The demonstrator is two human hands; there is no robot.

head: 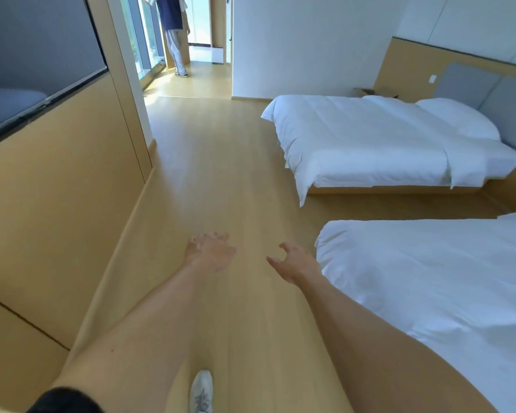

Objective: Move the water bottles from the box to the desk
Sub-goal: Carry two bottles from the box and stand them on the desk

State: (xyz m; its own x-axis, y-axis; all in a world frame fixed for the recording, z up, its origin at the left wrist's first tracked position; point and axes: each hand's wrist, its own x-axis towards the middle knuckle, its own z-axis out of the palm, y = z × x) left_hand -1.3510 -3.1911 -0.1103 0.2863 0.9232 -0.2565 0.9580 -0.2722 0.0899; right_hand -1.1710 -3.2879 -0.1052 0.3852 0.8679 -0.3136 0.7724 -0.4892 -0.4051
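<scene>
Head view looks down a wooden floor [221, 174] between a panelled wall at 9 o'clock and two white beds, the near bed [429, 278] at 3 o'clock and the far bed [370, 138] at 1 o'clock. Both arms reach forward with nothing in them: the left hand [210, 251] has its fingers [218, 235] loosely spread and slightly curled, the right hand [295, 262] likewise open with thumb apart. I judge they are held out in mid-stride, since a white shoe [201, 390] steps at 6 o'clock. A cardboard box [376, 92] sits beyond the far bed at 1 o'clock, probably the one to be emptied; no water bottles or table show, so the bottles' place cannot be told. Another person [173, 31] stands in the doorway at 12 o'clock. No brand or writing can be read
</scene>
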